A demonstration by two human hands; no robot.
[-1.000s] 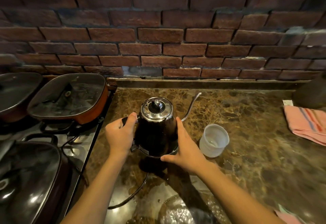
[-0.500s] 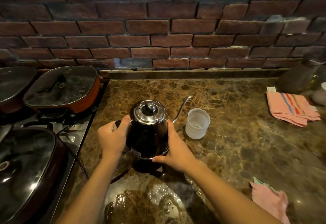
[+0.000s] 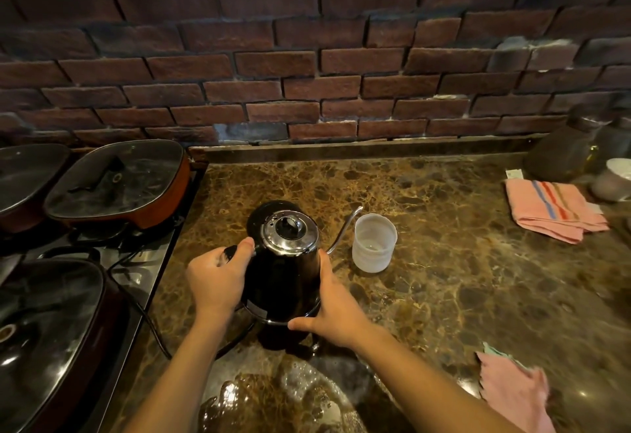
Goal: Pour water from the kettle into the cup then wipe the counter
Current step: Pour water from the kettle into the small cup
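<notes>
Kettle [image 3: 283, 272] gripped at the handle by the left hand [image 3: 216, 279], its side pressed by the right hand [image 3: 333, 309], fingers straight, cup [image 3: 374, 243] set just beside its spout

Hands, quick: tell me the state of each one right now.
Left hand: closed, gripping the handle of the kettle.
Right hand: open, fingers straight, pressed flat against the kettle's side.

I have shifted the kettle [image 3: 283, 282] toward the cup [image 3: 374, 245]: 1 second ago its spout tip [image 3: 358, 209] stood well apart from the cup, now it is just beside the rim. My view has swung right, so far more of the pink cloth [image 3: 512, 388] at the worktop's [image 3: 444, 296] near edge shows.
</notes>
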